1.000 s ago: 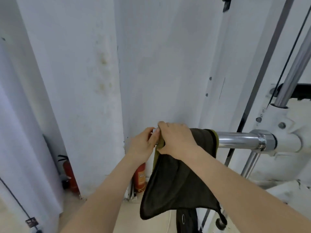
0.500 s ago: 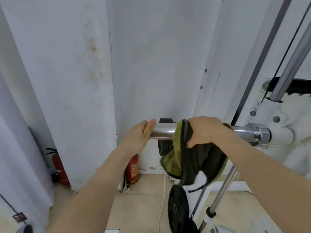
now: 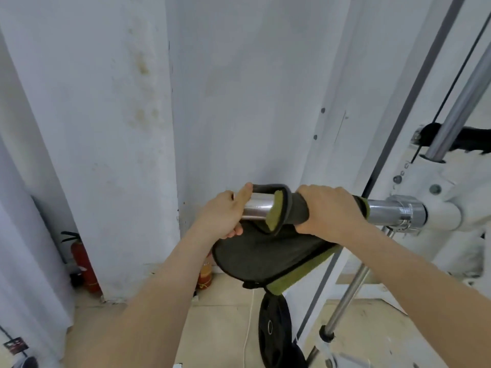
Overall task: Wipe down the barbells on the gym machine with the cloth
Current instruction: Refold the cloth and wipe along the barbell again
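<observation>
The chrome bar [image 3: 382, 208] sticks out level from the white machine [image 3: 449, 211]. The right hand [image 3: 329, 211] has its fingers clenched round the dark cloth [image 3: 265, 256], which is wrapped over the bar and hangs below it, its green edge showing. The left hand [image 3: 225, 216] grasps the bar's bare free end, just beside the cloth. A black weight plate [image 3: 273, 328] stands on the floor beneath

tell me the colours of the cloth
Dark grey cloth with an olive-green underside and edge, clearest in the head view.
</observation>
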Tool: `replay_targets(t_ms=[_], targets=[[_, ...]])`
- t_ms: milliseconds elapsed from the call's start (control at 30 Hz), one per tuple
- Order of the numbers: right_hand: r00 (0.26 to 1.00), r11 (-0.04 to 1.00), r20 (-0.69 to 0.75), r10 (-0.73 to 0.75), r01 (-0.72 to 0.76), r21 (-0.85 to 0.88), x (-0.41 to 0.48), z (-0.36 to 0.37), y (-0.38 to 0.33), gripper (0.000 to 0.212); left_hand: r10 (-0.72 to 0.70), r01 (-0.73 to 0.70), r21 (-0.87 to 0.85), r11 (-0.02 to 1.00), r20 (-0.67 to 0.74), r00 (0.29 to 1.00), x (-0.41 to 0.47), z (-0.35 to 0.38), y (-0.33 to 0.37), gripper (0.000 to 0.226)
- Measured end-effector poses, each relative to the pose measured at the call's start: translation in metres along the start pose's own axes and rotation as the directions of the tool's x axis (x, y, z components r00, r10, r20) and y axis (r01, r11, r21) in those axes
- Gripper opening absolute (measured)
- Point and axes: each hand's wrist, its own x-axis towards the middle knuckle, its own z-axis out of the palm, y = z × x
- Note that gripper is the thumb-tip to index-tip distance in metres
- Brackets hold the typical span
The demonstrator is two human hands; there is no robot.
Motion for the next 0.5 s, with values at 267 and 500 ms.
replay_targets(t_ms=[267,500], targets=[[0.979,0.972,0.175,0.104,-0.063,-0.224,0.011,-0.017,-0.014,0.058,0.346,-0.332,-0.138,0.933,0.096,0.933,-0.008,-0.007,-0.023,0.024],[0.983,0.987,-0.121,-0.137,0.145,0.063,0.026,0.009,-0.066,0.041,0.241,-0.181,0.220,0.959,-0.288,0.927,0.001,0.000,0.015,0.030]])
